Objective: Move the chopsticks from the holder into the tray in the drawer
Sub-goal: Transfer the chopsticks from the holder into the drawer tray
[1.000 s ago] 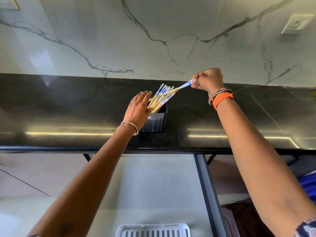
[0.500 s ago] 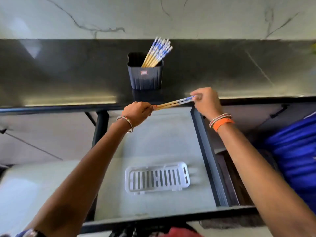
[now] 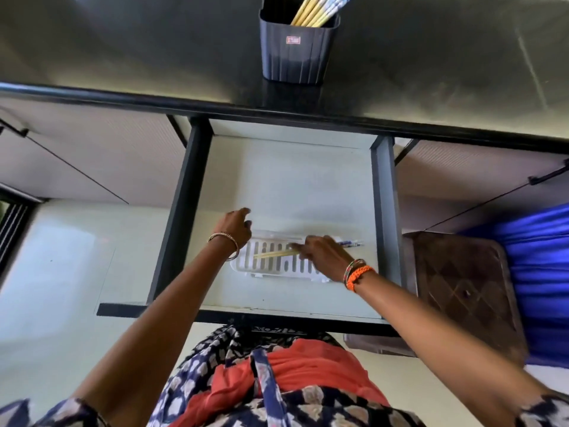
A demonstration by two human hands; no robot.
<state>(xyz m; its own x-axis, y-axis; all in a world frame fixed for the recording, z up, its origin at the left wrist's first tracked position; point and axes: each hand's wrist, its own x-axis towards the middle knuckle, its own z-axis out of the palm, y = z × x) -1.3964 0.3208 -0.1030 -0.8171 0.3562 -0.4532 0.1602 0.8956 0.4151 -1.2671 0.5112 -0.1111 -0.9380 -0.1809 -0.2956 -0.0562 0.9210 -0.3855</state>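
A dark ribbed holder (image 3: 295, 50) stands on the black counter and has several blue-topped chopsticks (image 3: 314, 10) leaning in it. Below it the drawer (image 3: 381, 211) is pulled out, with a white slotted tray (image 3: 271, 269) on its pale floor. A pair of chopsticks (image 3: 274, 254) lies lengthwise across the tray, its blue ends sticking out past the tray's right end. My right hand (image 3: 323, 257) rests over the middle of the pair with its fingers still on it. My left hand (image 3: 235, 224) hovers at the tray's left end, fingers loosely curled, holding nothing.
The black counter edge (image 3: 277, 109) overhangs the back of the drawer. Pale cabinet fronts (image 3: 92, 167) flank the drawer on both sides. A brown patterned box (image 3: 462, 288) and blue cloth (image 3: 538, 266) sit to the right. My patterned clothing fills the bottom of the view.
Both hands came down from the counter edge into the drawer with the pair of chopsticks. The pair now lies in the tray, and my left hand has let go of it.
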